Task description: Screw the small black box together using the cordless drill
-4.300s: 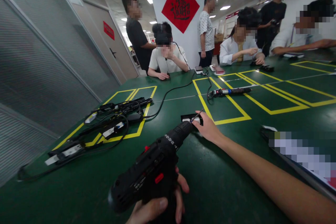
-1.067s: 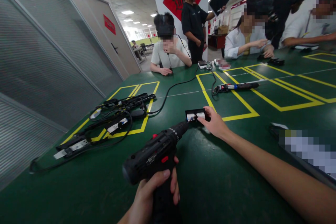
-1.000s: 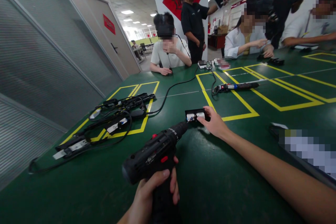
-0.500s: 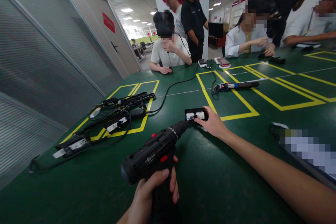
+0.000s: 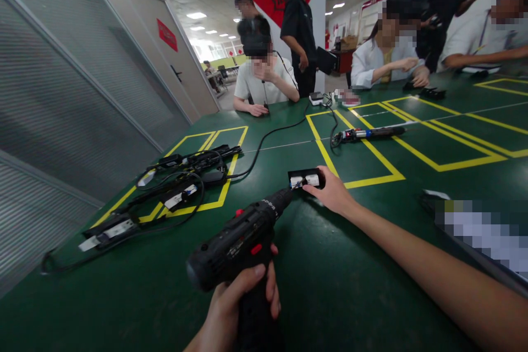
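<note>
My left hand (image 5: 231, 302) is wrapped round the handle of a black cordless drill (image 5: 237, 236) with red buttons. The drill points up and to the right, away from me. Its chuck end is at the lower left edge of a small black box (image 5: 304, 172) with white patches on its near side. Whether the bit touches the box, I cannot tell. My right hand (image 5: 332, 191) grips the right end of that box, thumb on the near side, fingers mostly hidden behind it.
Black devices with white labels and tangled cables (image 5: 181, 195) lie at the left of the green table (image 5: 350, 264). A cabled pen-like tool (image 5: 371, 133) lies further back among yellow tape outlines. A partly blurred-out object (image 5: 482, 242) is at the right. People sit and stand across the table.
The view has shifted slightly. Both hands keep their grips, with drill and box in nearly the same relation. In the background, a standing person has moved a dark screen-like panel, which now tilts.
</note>
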Demonstrator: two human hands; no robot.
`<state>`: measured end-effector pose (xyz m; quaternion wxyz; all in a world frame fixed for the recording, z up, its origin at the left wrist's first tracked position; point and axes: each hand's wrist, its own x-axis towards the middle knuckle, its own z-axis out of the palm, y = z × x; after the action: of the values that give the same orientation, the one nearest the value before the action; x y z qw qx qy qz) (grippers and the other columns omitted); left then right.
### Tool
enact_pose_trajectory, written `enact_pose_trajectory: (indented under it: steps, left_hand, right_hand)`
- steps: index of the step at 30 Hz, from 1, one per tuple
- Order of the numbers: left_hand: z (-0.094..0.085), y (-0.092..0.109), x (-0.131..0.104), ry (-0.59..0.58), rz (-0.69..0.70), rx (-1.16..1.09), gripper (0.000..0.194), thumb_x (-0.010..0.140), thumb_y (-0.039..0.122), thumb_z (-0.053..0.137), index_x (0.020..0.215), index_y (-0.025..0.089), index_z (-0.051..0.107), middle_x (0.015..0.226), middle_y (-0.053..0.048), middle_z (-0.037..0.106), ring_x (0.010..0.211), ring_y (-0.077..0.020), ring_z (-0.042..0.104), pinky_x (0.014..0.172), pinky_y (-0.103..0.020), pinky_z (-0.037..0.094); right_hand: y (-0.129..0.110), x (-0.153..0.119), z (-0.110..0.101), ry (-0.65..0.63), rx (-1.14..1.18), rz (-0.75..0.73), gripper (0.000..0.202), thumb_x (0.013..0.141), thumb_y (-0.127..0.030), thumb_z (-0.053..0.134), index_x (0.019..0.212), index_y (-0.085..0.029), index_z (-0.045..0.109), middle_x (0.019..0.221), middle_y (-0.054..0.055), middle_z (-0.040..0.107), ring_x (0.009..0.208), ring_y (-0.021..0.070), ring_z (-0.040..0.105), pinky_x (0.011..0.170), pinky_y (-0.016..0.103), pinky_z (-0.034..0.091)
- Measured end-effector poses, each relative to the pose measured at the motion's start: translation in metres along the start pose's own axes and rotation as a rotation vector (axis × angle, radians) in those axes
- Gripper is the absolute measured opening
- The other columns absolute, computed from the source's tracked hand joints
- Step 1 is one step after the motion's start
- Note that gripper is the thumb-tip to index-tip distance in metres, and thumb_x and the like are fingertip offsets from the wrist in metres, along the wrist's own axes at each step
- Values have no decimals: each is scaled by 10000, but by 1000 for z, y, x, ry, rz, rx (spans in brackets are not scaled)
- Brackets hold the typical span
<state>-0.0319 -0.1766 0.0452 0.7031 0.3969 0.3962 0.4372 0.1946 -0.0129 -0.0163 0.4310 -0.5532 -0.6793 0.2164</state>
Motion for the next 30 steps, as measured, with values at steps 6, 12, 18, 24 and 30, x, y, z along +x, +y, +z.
enact_pose_trajectory:
  steps: [6,12,18,24,30]
  left_hand:
    - [7,5,-2,28,-22,49,194,851,247,429,974,137,530,563,9,541,470,-178,554,544,-357,444]
    - [6,5,-2,25,-27,68,197,864,243,416,998,141,518,587,9,543,491,-180,559,566,-368,445]
    - [2,1,0,4,-9,63,301,866,262,400,1100,108,512,593,3,534,483,-182,553,550,-371,444]
    - [7,5,-1,37,-36,42,305,883,231,372,1122,103,512,595,7,528,489,-171,545,568,-370,443]
    - [5,2,1,27,-27,3,313,876,252,384,1131,110,500,584,7,535,481,-178,546,565,-377,442]
  right_hand:
    - [-2,0,-2,-9,-14,-6,497,710,-459,635,1107,-193,498,1025,96,611,918,240,590,773,380,467]
    - [-3,0,-3,-19,4,0,500,704,-457,640,1103,-189,500,1024,97,613,914,242,590,769,382,466]
    - [-2,0,-2,-24,0,-1,478,714,-465,629,1083,-188,504,998,88,617,886,225,591,753,363,464]
    - [0,4,-2,-32,-19,2,487,711,-442,643,1097,-187,491,1009,84,616,909,219,592,773,358,464]
    - [3,12,-4,-109,31,-30,562,708,-427,658,1181,-205,452,1018,82,617,920,219,594,824,390,453]
